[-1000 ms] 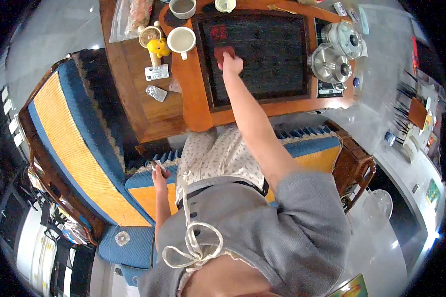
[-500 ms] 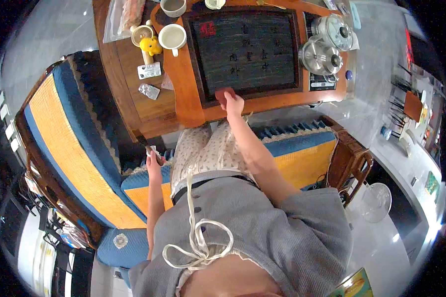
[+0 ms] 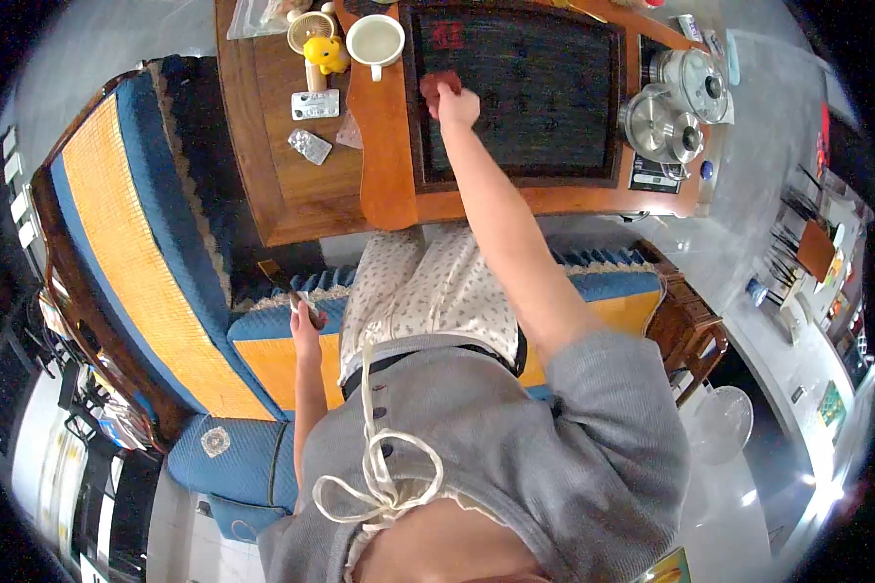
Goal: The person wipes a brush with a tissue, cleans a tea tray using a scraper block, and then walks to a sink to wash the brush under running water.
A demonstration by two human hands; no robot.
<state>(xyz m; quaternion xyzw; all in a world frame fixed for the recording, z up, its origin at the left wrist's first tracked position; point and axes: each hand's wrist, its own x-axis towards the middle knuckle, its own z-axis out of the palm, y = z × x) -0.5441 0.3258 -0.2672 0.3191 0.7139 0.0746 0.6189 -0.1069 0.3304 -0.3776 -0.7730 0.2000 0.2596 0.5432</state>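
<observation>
My right hand (image 3: 457,106) is closed on a dark red cloth (image 3: 437,87) and presses it to the left part of a black tea tray (image 3: 535,180) with carved characters. The tray is set in an orange-brown wooden board. Low at the left, beside my thigh, my left hand (image 3: 307,319) is closed around a long, narrow brown thing (image 3: 280,276) with something white against it. Its exact kind I cannot make out. A white cup (image 3: 375,41) stands left of the tray, close to my right hand.
A steel kettle (image 3: 656,126) and a glass pot (image 3: 685,83) stand right of the tray. On the left are a small fan with a yellow figure (image 3: 326,54), a pill pack (image 3: 315,104) and a crumpled foil pack (image 3: 309,147). A blue-and-yellow sofa (image 3: 136,253) borders the left.
My right hand has moved with the cloth from the tray's near edge farther up over its left part. The view has shifted; my left hand still holds the brown thing.
</observation>
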